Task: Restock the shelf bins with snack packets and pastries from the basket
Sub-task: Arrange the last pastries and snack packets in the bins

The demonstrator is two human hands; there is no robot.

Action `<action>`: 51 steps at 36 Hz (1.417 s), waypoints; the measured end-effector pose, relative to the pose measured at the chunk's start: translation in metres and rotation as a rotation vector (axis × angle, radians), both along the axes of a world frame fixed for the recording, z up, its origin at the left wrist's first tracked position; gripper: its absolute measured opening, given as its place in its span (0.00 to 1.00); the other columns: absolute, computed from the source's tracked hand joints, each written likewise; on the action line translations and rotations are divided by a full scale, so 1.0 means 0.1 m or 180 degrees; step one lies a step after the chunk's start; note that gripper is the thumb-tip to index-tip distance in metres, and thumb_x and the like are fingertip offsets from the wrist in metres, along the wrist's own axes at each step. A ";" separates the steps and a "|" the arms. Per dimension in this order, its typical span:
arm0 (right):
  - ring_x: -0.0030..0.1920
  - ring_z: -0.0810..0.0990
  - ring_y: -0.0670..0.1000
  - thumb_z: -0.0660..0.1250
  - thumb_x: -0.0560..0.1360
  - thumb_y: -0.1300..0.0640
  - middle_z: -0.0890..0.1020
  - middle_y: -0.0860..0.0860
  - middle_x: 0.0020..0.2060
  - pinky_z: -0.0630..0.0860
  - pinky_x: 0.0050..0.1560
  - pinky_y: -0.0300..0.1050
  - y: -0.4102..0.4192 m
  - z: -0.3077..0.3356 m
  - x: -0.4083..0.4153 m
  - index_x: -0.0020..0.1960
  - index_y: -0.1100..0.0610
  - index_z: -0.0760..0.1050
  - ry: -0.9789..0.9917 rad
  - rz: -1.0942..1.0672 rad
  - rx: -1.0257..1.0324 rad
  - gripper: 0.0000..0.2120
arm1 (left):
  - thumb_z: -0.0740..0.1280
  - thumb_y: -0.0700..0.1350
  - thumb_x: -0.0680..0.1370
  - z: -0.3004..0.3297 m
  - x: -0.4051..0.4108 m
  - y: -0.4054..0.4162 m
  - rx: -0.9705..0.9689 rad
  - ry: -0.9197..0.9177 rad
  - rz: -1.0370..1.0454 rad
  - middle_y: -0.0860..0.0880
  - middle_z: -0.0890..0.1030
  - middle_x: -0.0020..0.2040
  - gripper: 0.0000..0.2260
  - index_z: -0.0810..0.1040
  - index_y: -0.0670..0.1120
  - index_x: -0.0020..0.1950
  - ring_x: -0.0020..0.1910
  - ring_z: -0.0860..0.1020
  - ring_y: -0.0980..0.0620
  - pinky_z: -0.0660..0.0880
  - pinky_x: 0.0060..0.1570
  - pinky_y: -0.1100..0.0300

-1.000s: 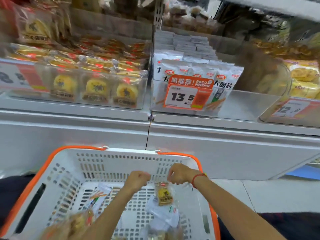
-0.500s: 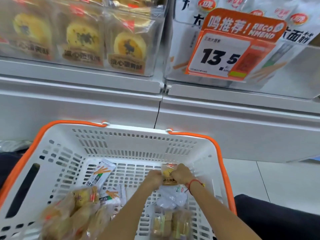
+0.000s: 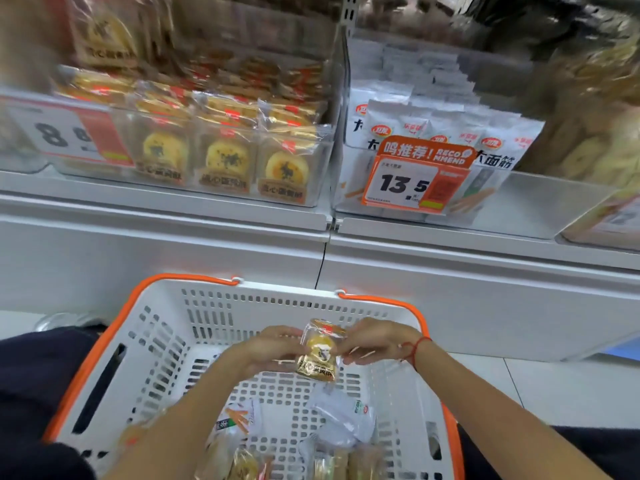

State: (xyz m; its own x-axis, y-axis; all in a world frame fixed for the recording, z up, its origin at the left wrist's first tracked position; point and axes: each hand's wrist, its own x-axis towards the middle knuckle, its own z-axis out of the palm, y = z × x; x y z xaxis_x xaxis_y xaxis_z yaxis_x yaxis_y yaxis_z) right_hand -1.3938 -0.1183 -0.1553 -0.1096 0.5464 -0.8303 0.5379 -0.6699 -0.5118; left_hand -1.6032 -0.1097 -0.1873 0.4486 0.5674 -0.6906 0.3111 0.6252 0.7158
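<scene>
Bright, even light; upper shelf (image 3: 207, 57) motion-blurred, edges bowed by wide-angle lens.

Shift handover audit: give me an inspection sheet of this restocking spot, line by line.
Surface: white shelf ledge, bins on top.
Job's things: wrapped pastry held above white basket; matching pastries in left bin; white packets in right bin.
Clutter: loose packets on the basket floor.
Grippers: left hand and right hand both pinch the pastry.
Cables: nothing seen.
Surroundings: price tag 13.5; tiled floor.
</scene>
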 end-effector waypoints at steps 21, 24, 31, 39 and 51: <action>0.44 0.84 0.49 0.75 0.68 0.50 0.84 0.53 0.51 0.81 0.49 0.43 0.40 2.35 -1.23 0.61 0.55 0.71 0.1010 -0.0197 0.2294 0.25 | 0.68 0.51 0.75 2.80 -1.33 0.59 0.2591 0.0362 -0.0392 0.59 0.80 0.58 0.18 0.75 0.56 0.65 0.54 0.79 0.65 0.74 0.47 0.72; 0.40 0.83 0.48 0.76 0.68 0.55 0.84 0.52 0.45 0.79 0.41 0.40 0.64 2.50 -1.43 0.61 0.59 0.72 0.1168 -0.0606 0.2656 0.25 | 0.68 0.48 0.77 2.91 -1.43 0.69 0.2973 0.0160 0.0131 0.62 0.82 0.54 0.12 0.77 0.60 0.60 0.50 0.79 0.68 0.73 0.41 0.76; 0.44 0.82 0.47 0.74 0.72 0.54 0.84 0.56 0.49 0.76 0.38 0.36 1.36 2.72 -1.98 0.63 0.61 0.74 0.1229 -0.0737 0.2769 0.23 | 0.70 0.48 0.77 2.91 -1.67 1.10 0.4037 0.0786 0.1556 0.55 0.80 0.57 0.17 0.78 0.49 0.65 0.56 0.78 0.58 0.75 0.55 0.66; 0.50 0.80 0.53 0.74 0.71 0.49 0.80 0.54 0.49 0.77 0.54 0.48 2.06 2.50 -2.67 0.45 0.57 0.72 0.0392 -0.0891 0.3241 0.16 | 0.67 0.43 0.78 2.68 -2.02 1.48 0.4711 0.3036 0.1829 0.53 0.74 0.65 0.13 0.77 0.53 0.62 0.66 0.67 0.49 0.65 0.64 0.52; 0.43 0.83 0.53 0.75 0.70 0.52 0.82 0.49 0.40 0.81 0.49 0.53 2.15 2.35 -2.80 0.46 0.51 0.76 -0.0132 -0.0689 0.3841 0.09 | 0.57 0.45 0.81 2.49 -2.09 1.53 0.4863 0.3899 0.0745 0.54 0.66 0.74 0.16 0.76 0.53 0.67 0.73 0.58 0.48 0.56 0.69 0.51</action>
